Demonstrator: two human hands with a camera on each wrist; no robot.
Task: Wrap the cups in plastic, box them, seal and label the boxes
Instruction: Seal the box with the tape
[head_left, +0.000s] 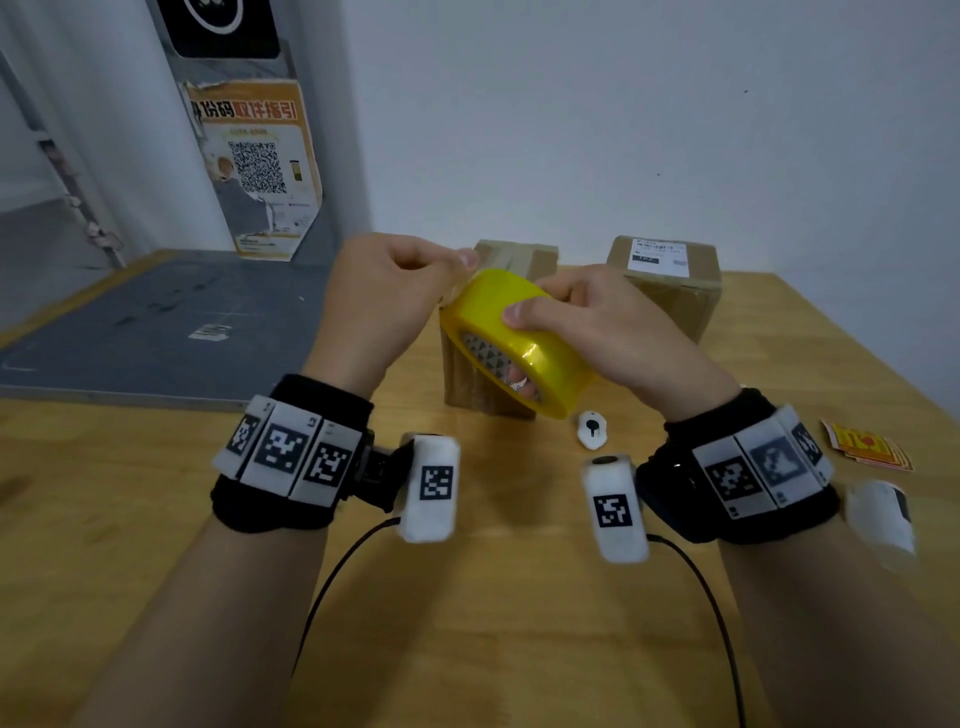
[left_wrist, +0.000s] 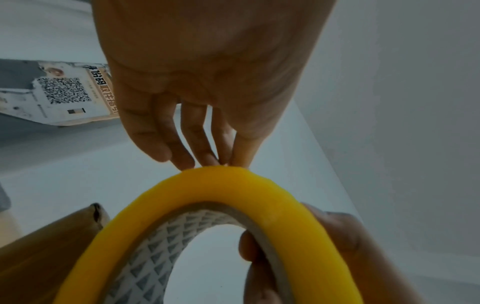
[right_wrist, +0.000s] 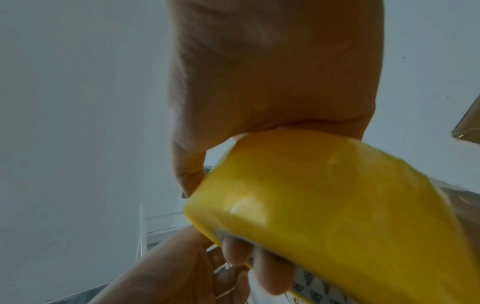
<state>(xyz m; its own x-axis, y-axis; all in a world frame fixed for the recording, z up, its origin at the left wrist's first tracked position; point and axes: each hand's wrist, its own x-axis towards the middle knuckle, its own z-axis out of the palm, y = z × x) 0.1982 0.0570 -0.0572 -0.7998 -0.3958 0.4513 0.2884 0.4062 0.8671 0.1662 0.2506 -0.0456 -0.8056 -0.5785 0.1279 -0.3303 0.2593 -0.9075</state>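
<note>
Item: roll of yellow tape, raised above the counter, tilted, patterned core facing the wearer.
Right hand: grips the roll, thumb over the outer face, fingers through the core.
Left hand: fingers curled, fingertips pinching at the roll's upper edge; whether a loose tape end is caught cannot be told.
Behind the roll: brown box, largely hidden by roll and hands.
Far right: second box, taped, white label on top.
Counter, near the right wrist: small white device; stack of red-and-yellow stickers at the right edge.
Left, beyond the counter: grey floor mat; poster with QR code against the wall.
</note>
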